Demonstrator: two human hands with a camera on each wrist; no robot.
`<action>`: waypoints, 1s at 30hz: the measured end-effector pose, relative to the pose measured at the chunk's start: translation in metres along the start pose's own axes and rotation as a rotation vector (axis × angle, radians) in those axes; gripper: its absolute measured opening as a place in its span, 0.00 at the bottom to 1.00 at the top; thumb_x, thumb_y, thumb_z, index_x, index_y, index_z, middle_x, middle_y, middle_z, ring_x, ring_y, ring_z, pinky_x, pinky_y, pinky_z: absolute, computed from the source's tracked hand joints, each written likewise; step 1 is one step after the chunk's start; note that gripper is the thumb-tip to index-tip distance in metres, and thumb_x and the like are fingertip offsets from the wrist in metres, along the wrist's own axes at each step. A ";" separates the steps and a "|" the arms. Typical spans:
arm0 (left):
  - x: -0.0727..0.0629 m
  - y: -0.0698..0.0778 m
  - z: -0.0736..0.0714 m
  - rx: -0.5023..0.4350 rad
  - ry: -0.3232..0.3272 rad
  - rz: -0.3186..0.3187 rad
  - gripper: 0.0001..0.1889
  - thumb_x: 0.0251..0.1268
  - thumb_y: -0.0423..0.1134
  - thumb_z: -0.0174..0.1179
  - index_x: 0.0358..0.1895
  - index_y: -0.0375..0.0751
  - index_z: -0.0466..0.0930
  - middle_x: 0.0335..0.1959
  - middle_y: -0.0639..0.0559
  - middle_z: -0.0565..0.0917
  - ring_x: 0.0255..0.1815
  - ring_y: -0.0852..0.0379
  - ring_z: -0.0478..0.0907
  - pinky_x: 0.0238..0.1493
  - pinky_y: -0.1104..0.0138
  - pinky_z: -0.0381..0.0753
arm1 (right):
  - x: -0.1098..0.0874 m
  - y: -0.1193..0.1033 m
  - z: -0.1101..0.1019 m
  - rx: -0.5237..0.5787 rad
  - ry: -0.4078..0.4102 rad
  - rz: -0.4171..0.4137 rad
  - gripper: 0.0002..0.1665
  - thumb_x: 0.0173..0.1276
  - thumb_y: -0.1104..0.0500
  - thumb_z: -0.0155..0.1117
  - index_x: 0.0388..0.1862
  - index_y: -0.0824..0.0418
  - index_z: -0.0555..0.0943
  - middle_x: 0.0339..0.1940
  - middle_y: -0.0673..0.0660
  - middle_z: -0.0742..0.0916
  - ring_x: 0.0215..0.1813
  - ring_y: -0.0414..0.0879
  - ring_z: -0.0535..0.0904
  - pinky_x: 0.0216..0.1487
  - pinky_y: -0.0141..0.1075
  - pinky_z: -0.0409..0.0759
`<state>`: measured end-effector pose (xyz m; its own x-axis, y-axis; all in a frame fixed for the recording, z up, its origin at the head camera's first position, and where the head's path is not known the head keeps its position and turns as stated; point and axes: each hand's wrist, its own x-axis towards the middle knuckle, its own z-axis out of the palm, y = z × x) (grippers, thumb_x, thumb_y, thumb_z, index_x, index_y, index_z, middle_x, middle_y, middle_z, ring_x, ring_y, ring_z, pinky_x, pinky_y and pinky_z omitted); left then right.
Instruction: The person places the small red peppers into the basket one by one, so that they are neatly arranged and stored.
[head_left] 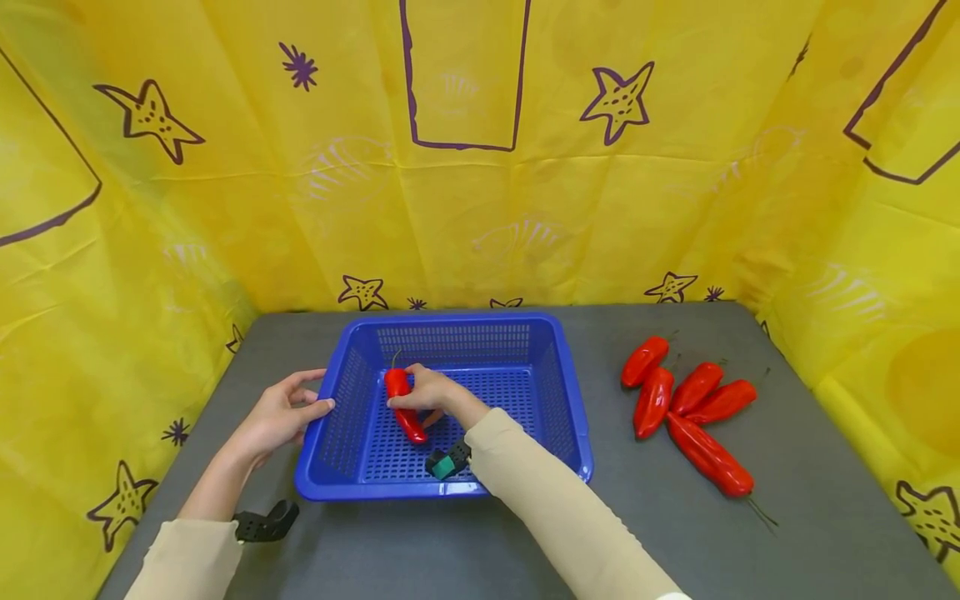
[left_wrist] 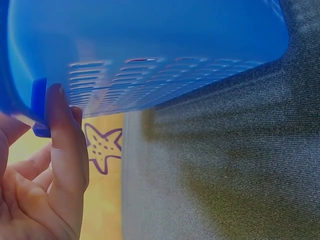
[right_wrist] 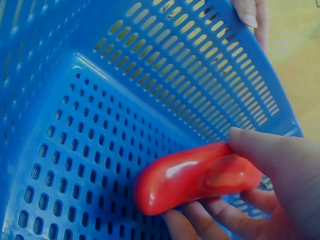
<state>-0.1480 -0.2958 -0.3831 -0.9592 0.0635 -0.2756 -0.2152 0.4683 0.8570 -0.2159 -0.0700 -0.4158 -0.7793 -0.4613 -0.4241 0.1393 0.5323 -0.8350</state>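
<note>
A blue plastic basket point(head_left: 450, 492) with slotted walls and floor sits on the grey table. My left hand point(head_left: 281, 417) pinches its left rim, thumb on one face and fingers round the other, as the left wrist view shows with the hand point(left_wrist: 60, 185) beside the wall. Inside the basket, toward its left side, my right hand point(head_left: 431, 392) grips a red chili pepper point(head_left: 407, 417) with a thin green stem pointing to the back. In the right wrist view the pepper point(right_wrist: 185, 175) lies between thumb and fingers, close over the slotted floor.
Several more red peppers point(head_left: 708, 454) lie in a cluster on the grey table point(head_left: 592, 533), right of the basket. A yellow curtain point(head_left: 480, 217) with starfish drawings surrounds the table at the back and sides. Black wrist mounts point(head_left: 268, 523) sit by both cuffs.
</note>
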 end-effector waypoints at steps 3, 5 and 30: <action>-0.001 0.000 -0.001 -0.005 -0.003 -0.001 0.36 0.63 0.42 0.58 0.69 0.37 0.51 0.42 0.35 0.76 0.30 0.51 0.82 0.32 0.54 0.83 | 0.002 -0.001 0.004 -0.005 -0.004 0.009 0.42 0.59 0.54 0.66 0.68 0.61 0.57 0.45 0.60 0.77 0.37 0.50 0.78 0.31 0.46 0.83; -0.001 0.000 -0.001 -0.001 -0.002 -0.003 0.36 0.63 0.42 0.58 0.69 0.37 0.51 0.42 0.35 0.76 0.30 0.51 0.82 0.31 0.54 0.83 | 0.003 -0.002 0.006 -0.009 -0.006 0.017 0.42 0.59 0.55 0.67 0.68 0.61 0.57 0.44 0.60 0.77 0.37 0.50 0.78 0.31 0.45 0.83; 0.000 -0.001 0.001 0.005 0.011 -0.006 0.36 0.63 0.43 0.58 0.70 0.39 0.51 0.43 0.34 0.75 0.29 0.50 0.82 0.30 0.56 0.84 | 0.008 -0.004 0.016 -0.086 -0.022 0.063 0.38 0.58 0.52 0.67 0.63 0.58 0.59 0.41 0.57 0.75 0.38 0.50 0.77 0.31 0.42 0.83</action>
<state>-0.1478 -0.2950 -0.3848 -0.9599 0.0512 -0.2757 -0.2198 0.4730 0.8532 -0.2130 -0.0871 -0.4214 -0.7569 -0.4398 -0.4835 0.1340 0.6196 -0.7734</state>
